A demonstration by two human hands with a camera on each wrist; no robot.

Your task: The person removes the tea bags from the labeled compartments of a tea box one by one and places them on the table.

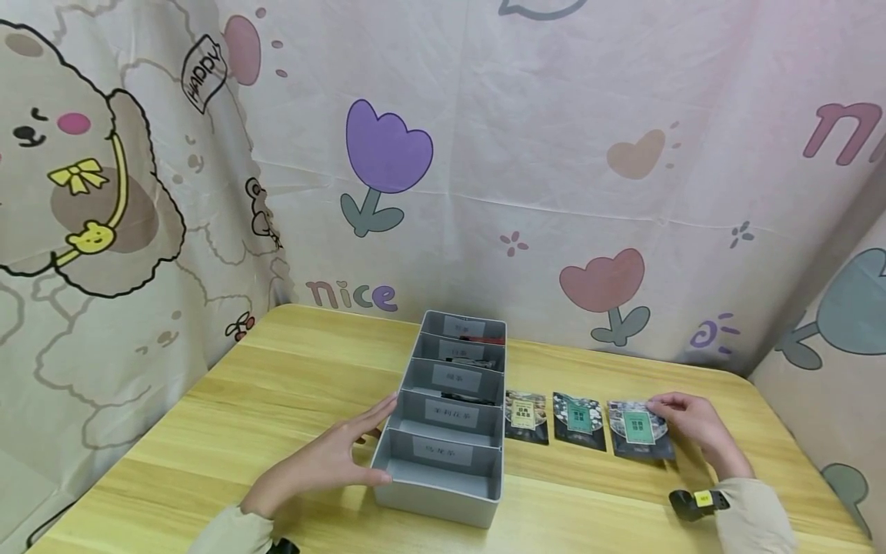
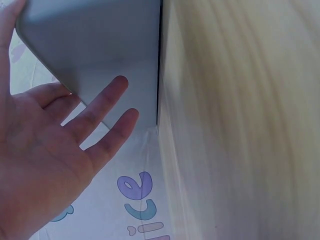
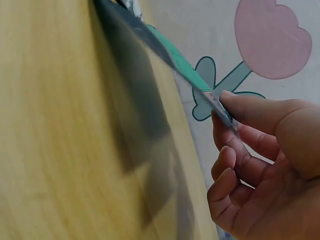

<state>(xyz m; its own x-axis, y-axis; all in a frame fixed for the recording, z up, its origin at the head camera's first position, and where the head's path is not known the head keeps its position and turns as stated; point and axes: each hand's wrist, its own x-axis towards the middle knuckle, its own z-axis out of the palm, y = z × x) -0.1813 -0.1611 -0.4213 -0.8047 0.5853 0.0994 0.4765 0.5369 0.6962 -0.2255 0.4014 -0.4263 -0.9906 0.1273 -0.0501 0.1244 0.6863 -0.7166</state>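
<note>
A long grey divider box (image 1: 443, 504) stands on the table, its several compartments marked with white paper labels. My left hand (image 1: 335, 462) rests against the box's left side, thumb by the near corner. In the left wrist view, the fingers (image 2: 102, 110) are spread and fairly straight along the grey wall. To the right of the box, my right hand (image 1: 695, 431) pinches the upper right edge of a dark tea sachet with a green label (image 1: 640, 431). The right wrist view has this sachet (image 3: 172, 57) tilted up from the table, between thumb and fingers.
Left of that sachet lie another green-labelled sachet (image 1: 579, 422) and a yellow-labelled one (image 1: 526, 418), close to the box. Packets show inside the three far compartments. A printed curtain (image 1: 484, 154) hangs behind the wooden table (image 1: 567, 500) and along both sides.
</note>
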